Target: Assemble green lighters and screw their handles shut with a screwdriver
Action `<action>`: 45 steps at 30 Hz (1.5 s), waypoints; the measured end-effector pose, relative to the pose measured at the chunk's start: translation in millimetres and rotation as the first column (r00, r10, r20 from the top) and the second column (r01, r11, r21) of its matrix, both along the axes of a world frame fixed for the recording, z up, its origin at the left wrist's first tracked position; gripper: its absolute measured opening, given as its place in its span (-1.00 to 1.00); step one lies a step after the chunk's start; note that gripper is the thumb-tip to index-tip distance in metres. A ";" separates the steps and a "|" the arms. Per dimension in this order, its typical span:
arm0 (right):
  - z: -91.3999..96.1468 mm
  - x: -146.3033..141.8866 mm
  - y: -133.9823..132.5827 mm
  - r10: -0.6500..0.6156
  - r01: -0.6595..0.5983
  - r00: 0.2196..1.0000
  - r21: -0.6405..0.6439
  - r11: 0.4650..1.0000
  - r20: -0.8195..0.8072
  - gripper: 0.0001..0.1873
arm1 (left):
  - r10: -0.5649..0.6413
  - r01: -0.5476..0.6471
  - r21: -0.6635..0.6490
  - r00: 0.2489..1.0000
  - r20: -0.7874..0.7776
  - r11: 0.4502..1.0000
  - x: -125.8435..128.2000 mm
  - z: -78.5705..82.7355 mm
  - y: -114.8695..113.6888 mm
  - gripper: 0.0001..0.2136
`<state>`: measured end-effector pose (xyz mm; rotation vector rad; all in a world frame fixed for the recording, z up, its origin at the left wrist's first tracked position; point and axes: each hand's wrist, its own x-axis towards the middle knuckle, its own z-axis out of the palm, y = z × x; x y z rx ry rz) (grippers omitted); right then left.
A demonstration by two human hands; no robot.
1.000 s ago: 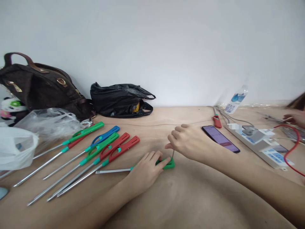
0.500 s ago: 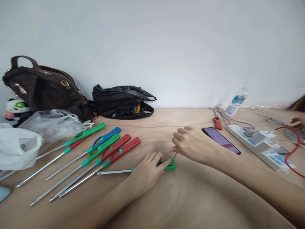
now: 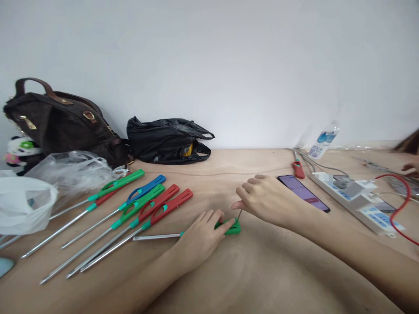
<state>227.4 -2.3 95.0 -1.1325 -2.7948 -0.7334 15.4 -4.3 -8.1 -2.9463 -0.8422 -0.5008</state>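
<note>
On the table lies a green-handled long-nosed gas lighter (image 3: 234, 228), its metal barrel pointing left. My left hand (image 3: 203, 235) is closed over the handle and presses it down. Above the handle's right end, my right hand (image 3: 262, 196) is closed in a fist, thumb toward the left. From under it a thin metal shaft, looking like a screwdriver (image 3: 239, 216), slants down to the green handle; the grip is hidden inside the fist. To the left, several more lighters lie side by side, among them a red one (image 3: 176, 202) and a blue one (image 3: 147, 188).
A black plastic bag (image 3: 163, 141) and a dark backpack (image 3: 68, 122) stand against the wall. White plastic bags (image 3: 29, 205) lie at left. At right are a phone (image 3: 303, 192), a power strip (image 3: 353, 203), a small red lighter (image 3: 297, 169), a bottle (image 3: 324, 139) and another person's hand (image 3: 410, 167).
Almost nothing differs. Both my hands and the green lighter hold the same position, and the view has shifted only slightly.
</note>
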 end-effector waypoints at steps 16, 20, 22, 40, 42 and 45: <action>5.5 -4.6 -4.2 0.004 -0.004 1.000 -0.059 0.998 -0.011 -0.80 | 0.000 0.000 -0.014 1.000 -0.006 1.000 0.3 1.6 -0.9 -0.65; 11.7 -3.0 -11.1 -0.036 0.033 0.999 -0.213 0.976 -0.014 -0.92 | 0.010 -0.011 -0.010 0.999 -0.036 1.000 0.3 3.9 -2.2 -0.64; 9.1 -0.9 -9.7 -0.059 0.054 0.998 -0.197 0.979 -0.018 -0.93 | 0.010 -0.010 -0.019 1.000 -0.026 1.000 0.0 4.2 -2.5 -0.65; -1.6 1.7 -6.3 -0.016 0.011 0.997 -0.063 0.998 -0.080 -0.92 | -0.002 0.002 0.007 1.000 -0.002 1.000 -0.5 1.0 -0.4 -0.66; -5.9 1.5 -3.2 -0.024 0.024 0.998 0.000 1.000 -0.056 -0.87 | 0.002 -0.002 -0.004 1.000 0.014 1.000 -0.6 0.4 -0.4 -0.67; -7.9 -0.5 -3.7 -0.024 0.024 1.000 0.061 0.998 -0.017 -0.83 | -0.003 0.003 -0.005 0.999 0.043 1.000 -0.3 -0.3 -0.6 -0.68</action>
